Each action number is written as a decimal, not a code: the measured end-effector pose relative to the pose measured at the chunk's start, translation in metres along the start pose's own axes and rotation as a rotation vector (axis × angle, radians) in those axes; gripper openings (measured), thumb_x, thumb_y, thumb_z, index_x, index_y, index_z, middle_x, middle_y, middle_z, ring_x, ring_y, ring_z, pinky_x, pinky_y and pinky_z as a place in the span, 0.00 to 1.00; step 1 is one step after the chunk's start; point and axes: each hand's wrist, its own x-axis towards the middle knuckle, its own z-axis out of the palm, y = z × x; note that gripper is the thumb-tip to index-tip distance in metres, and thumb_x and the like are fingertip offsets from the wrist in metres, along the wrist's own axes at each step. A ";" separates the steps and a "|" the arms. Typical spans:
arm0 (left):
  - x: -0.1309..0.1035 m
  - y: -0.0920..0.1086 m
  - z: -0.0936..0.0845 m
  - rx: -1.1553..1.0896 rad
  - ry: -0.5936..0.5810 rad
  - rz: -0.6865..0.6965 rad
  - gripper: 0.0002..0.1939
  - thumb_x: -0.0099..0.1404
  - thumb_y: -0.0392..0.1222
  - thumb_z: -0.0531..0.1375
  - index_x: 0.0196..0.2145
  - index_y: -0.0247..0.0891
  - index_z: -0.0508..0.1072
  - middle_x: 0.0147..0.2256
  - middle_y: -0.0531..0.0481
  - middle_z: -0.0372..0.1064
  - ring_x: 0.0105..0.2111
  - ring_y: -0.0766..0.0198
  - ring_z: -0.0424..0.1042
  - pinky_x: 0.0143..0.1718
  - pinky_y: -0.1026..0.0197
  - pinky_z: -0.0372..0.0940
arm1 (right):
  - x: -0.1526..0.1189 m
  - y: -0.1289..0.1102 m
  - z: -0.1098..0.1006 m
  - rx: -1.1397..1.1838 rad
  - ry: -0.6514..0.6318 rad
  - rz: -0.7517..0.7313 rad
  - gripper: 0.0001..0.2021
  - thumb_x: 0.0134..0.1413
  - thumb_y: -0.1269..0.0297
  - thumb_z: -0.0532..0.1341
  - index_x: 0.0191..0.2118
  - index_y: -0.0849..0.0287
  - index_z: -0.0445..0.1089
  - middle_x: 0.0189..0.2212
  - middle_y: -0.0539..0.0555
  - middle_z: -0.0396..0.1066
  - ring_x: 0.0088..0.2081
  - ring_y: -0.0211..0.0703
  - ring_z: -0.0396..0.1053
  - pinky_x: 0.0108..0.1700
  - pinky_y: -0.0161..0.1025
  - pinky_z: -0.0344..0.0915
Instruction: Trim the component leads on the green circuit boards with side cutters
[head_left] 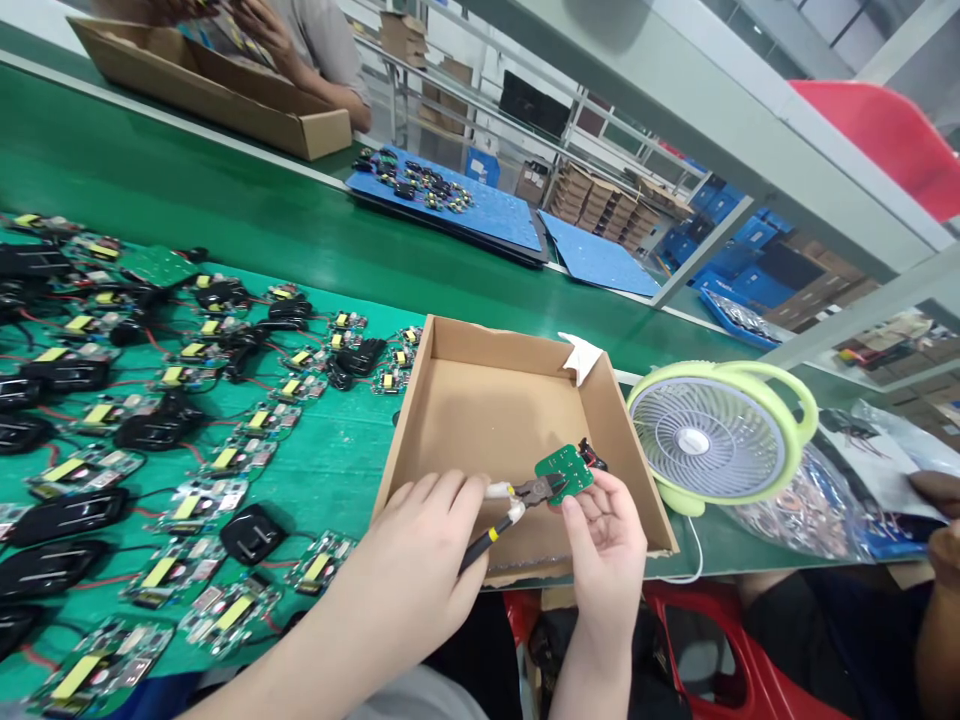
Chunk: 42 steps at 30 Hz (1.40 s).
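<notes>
We have the cutters (536, 492) in our left hand (427, 555), its fingers curled round the handles, which stand a little apart; our right hand (611, 530) pinches the board (555, 462) at its near right corner, thumb in front and fingers partly hidden behind; the board is held up over the right part of the box (487, 420), its green face towards us, with a black part (592, 455) just beside its right edge. The cutters' tips lie at the board's face; we cannot tell whether they touch it or have anything between them; the step in hand, as we judge it, is nipping at that face. The next move seems to call for a steady right hand, tips set flush and a short squeeze from the left, minding the black part; other boards (247, 455) lie on the mat (337, 420), left of the box; the fan (709, 440) stands just to its right.
</notes>
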 end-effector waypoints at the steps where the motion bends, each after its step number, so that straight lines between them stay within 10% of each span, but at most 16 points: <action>1: 0.000 0.000 0.000 0.009 -0.014 -0.003 0.19 0.63 0.32 0.54 0.52 0.36 0.70 0.43 0.41 0.72 0.44 0.46 0.73 0.46 0.42 0.70 | 0.000 0.000 0.000 0.000 -0.004 -0.002 0.12 0.62 0.63 0.67 0.49 0.58 0.69 0.39 0.58 0.80 0.41 0.47 0.80 0.41 0.40 0.79; 27: 0.008 0.012 -0.012 0.131 -0.243 -0.083 0.13 0.61 0.27 0.56 0.41 0.41 0.69 0.36 0.49 0.74 0.35 0.50 0.78 0.33 0.53 0.69 | 0.002 0.001 -0.004 -0.008 -0.040 0.000 0.11 0.63 0.61 0.67 0.49 0.58 0.72 0.38 0.59 0.80 0.39 0.48 0.80 0.36 0.39 0.78; 42: -0.001 0.001 0.000 -0.017 -0.066 -0.055 0.14 0.64 0.30 0.52 0.46 0.38 0.69 0.41 0.42 0.73 0.43 0.48 0.75 0.44 0.45 0.71 | 0.000 -0.002 -0.001 0.023 0.020 0.007 0.11 0.64 0.62 0.67 0.48 0.57 0.72 0.40 0.57 0.80 0.39 0.45 0.80 0.39 0.38 0.78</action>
